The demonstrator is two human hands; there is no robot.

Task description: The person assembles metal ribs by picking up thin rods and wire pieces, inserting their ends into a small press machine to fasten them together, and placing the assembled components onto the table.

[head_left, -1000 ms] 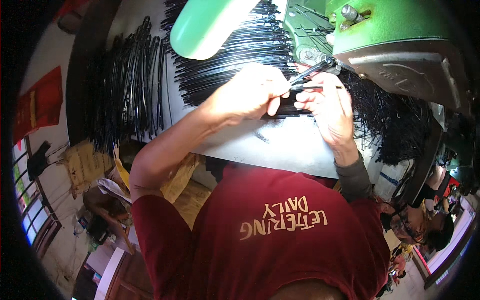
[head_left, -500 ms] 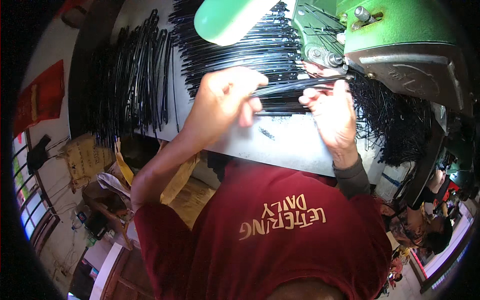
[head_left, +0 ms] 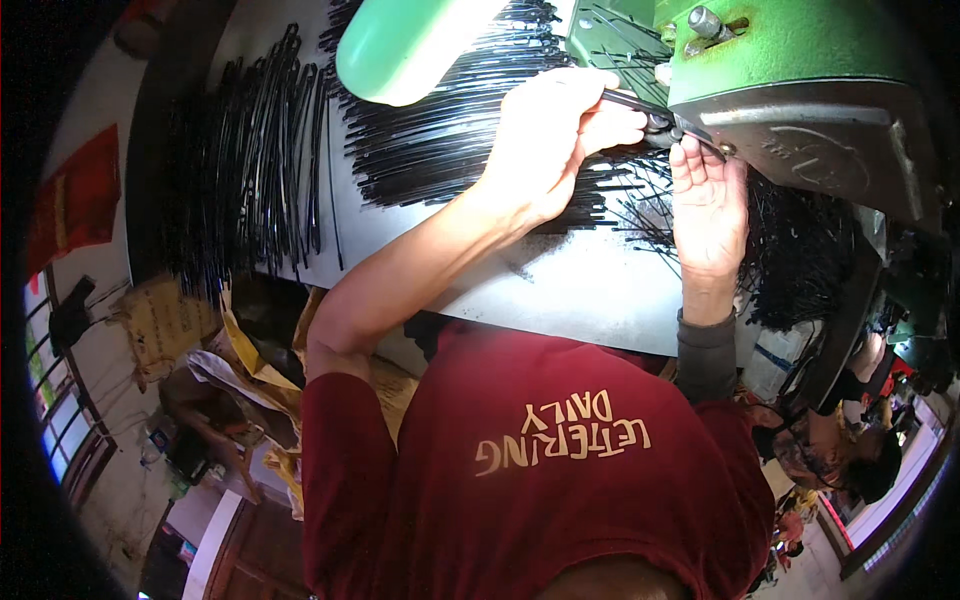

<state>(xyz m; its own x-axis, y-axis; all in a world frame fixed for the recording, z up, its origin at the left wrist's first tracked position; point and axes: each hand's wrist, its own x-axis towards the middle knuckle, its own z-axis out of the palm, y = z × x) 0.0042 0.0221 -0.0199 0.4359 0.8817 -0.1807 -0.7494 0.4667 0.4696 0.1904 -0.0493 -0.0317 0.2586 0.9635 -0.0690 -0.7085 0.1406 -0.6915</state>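
Observation:
My left hand [head_left: 560, 135] is closed around a thin black metal rod [head_left: 632, 99], which slants toward the green machine [head_left: 790, 45]. How many rods are in its grip cannot be told. Just below the machine's dark lower housing [head_left: 800, 140], my right hand [head_left: 710, 215] shows its palm, fingers stretched upward. Its fingertips touch or nearly touch the rod's far end. Behind and under my left forearm lies a broad row of black rods [head_left: 430, 150] on the pale tabletop [head_left: 580, 280].
More long rods [head_left: 270, 150] are heaped at the table's left. A tangled dark pile [head_left: 805, 250] lies right of my right hand. A rounded pale-green lamp or cover [head_left: 400, 50] hangs over the rods. At the far right another person [head_left: 850, 450] is partly visible.
My left hand has moved right and away from me, bringing the rod up to the machine. My right hand has shifted slightly right, its fingers straighter.

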